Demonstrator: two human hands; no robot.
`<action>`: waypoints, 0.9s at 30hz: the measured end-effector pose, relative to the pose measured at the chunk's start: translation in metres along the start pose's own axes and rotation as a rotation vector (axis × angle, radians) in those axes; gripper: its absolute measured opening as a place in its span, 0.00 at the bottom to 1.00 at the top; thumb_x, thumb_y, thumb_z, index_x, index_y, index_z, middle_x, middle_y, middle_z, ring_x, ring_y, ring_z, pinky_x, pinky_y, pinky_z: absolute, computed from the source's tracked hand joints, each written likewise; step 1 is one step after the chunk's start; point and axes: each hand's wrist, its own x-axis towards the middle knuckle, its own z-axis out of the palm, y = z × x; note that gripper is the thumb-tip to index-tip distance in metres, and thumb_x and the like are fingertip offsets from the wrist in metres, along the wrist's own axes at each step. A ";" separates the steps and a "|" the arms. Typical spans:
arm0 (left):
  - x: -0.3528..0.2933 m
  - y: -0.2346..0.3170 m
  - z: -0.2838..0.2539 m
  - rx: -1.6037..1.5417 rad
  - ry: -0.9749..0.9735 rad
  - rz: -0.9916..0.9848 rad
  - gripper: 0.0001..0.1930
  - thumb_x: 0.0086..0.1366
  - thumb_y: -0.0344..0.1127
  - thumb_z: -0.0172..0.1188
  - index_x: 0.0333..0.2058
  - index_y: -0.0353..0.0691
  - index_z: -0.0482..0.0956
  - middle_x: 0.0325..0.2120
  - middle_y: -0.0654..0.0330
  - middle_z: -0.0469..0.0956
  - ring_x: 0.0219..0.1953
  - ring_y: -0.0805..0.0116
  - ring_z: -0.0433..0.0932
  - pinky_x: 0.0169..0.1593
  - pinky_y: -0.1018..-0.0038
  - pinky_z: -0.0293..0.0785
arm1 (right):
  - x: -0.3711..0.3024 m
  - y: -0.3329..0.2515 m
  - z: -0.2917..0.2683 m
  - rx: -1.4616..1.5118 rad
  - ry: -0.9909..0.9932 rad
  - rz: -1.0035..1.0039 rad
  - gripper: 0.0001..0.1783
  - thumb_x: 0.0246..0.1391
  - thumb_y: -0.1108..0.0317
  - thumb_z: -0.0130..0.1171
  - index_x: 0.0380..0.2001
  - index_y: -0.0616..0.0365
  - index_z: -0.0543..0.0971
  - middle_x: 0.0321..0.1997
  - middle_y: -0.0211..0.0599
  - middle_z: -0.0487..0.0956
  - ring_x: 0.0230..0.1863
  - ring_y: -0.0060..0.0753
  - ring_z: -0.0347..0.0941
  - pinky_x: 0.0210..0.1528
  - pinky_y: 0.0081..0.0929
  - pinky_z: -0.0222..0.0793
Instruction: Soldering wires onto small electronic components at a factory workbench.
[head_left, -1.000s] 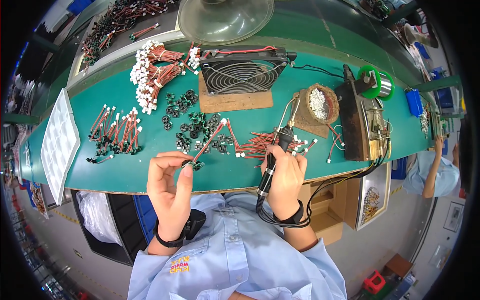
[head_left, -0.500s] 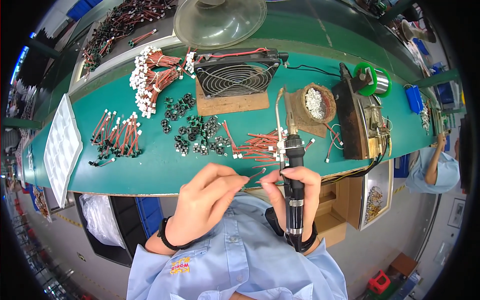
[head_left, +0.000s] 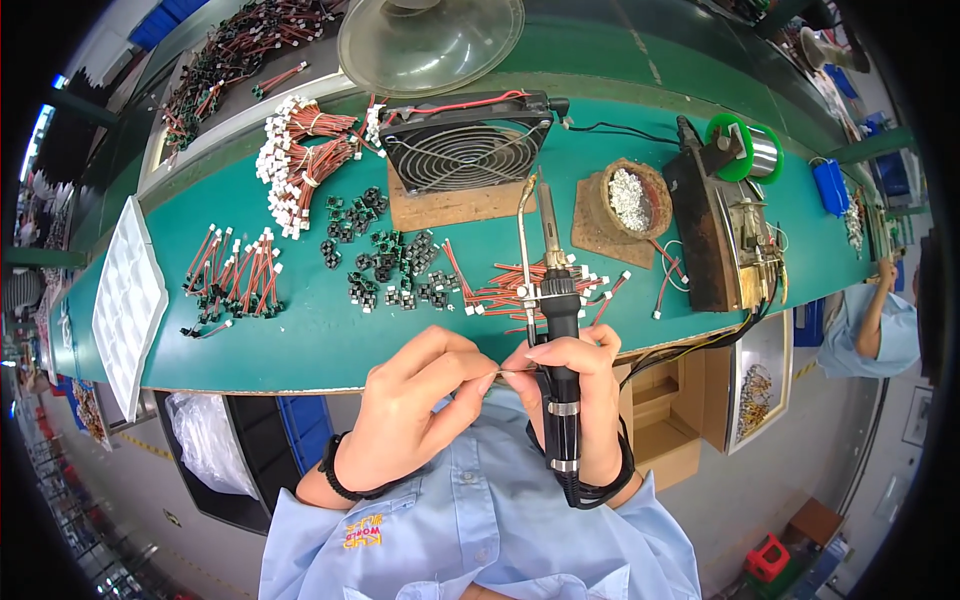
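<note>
My right hand (head_left: 597, 395) is closed around the black handle of a soldering iron (head_left: 562, 415), which stands upright with its tip away from me and a thin bent metal tube alongside. That hand's thumb and forefinger also meet at a thin wire lead (head_left: 509, 371). The wire's other side is pinched by my left hand (head_left: 415, 405), so the fingertips of both hands are almost touching at the table's near edge. Most of the lead is hidden by the fingers. Just beyond lies a loose pile of red wire leads with white connectors (head_left: 495, 290).
A black fan (head_left: 465, 150) stands on a board at the back. Right of it are a bowl of white pieces (head_left: 632, 200), a soldering station (head_left: 705, 240) and a solder spool (head_left: 765, 155). Black components (head_left: 385, 262), wired parts (head_left: 240, 275) and a white tray (head_left: 130, 300) lie leftward.
My right hand and the soldering iron have moved left, bringing its fingertips up to the left hand's. The white connector that showed between the hands is now out of sight.
</note>
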 end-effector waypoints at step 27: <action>-0.009 -0.024 -0.001 -1.361 -0.017 -0.411 0.12 0.63 0.31 0.54 0.44 0.35 0.68 0.38 0.57 0.74 0.43 0.69 0.72 0.49 0.73 0.66 | 0.017 -0.019 0.000 0.257 -0.132 0.033 0.22 0.43 0.80 0.62 0.39 0.54 0.63 0.30 0.34 0.76 0.36 0.26 0.71 0.45 0.27 0.60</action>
